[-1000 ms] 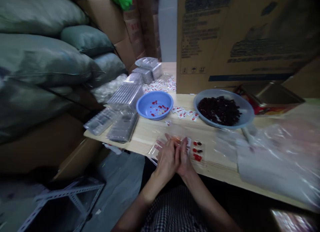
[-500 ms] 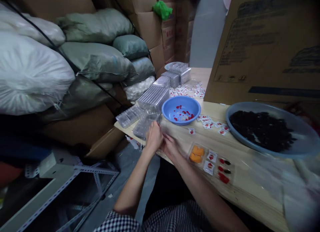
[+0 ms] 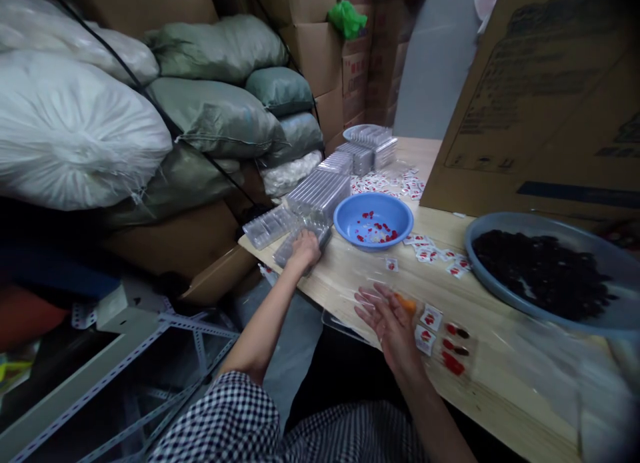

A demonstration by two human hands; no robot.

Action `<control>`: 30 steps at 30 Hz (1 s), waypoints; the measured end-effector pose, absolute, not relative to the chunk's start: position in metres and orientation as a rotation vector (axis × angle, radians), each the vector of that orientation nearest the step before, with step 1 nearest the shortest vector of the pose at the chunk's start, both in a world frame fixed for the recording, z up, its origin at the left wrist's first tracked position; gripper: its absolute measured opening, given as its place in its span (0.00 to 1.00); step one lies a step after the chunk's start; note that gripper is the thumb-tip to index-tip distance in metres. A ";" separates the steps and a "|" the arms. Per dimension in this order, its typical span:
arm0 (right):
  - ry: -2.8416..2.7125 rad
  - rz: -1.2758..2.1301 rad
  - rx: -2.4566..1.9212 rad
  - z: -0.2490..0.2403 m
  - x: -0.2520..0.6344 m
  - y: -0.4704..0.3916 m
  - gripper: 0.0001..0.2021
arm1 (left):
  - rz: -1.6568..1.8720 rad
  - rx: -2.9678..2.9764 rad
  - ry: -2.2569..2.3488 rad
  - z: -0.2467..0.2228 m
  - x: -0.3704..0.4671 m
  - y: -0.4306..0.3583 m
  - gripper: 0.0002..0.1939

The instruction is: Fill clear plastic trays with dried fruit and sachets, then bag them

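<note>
My left hand (image 3: 306,250) rests on the clear plastic trays (image 3: 285,250) at the table's left edge, its fingers curled over one; their tips are partly hidden. Over the front of the table, my right hand (image 3: 390,320) is open, palm turned up and fingers spread. Thin see-through plastic seems to lie beside its fingertips, but its outline is faint. Just beyond that hand sits a filled clear tray with orange pieces (image 3: 406,304), partly covered by the hand, printed white sachets (image 3: 425,340) and red and dark pieces (image 3: 455,346).
A blue basin (image 3: 373,210) holds small red pieces. Stacked clear trays (image 3: 320,193) stand behind it on the left, loose sachets (image 3: 425,250) to its right. A wide basin of dark pieces (image 3: 540,270) sits at right, before a large carton (image 3: 530,103). Sacks (image 3: 215,116) pile at left.
My hands were close together by the trays. They have separated: the left has moved onto the trays, the right has swung rightward and opened beside the filled tray. The view has shifted slightly.
</note>
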State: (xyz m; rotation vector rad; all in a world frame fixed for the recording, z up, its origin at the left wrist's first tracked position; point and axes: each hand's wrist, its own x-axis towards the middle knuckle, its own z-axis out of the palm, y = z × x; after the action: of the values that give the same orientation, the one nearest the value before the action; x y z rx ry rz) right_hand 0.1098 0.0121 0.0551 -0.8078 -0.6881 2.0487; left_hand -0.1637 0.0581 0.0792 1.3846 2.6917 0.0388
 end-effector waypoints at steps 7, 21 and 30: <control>-0.654 2.026 -0.801 0.069 0.148 0.007 0.23 | 0.301 1.563 2.592 0.081 -0.172 0.066 0.11; -0.511 1.861 -0.791 0.082 0.174 0.019 0.25 | 0.668 2.305 1.663 0.136 -0.046 -0.008 0.34; -0.931 1.338 -1.004 0.097 0.226 0.031 0.34 | 1.334 1.567 1.438 0.116 0.010 -0.010 0.12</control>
State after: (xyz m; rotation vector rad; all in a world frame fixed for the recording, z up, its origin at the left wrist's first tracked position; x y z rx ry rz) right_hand 0.2260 0.0309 0.0972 -1.0039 -0.9305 1.3377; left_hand 0.0098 -0.0097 0.1159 1.5673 1.4381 1.3339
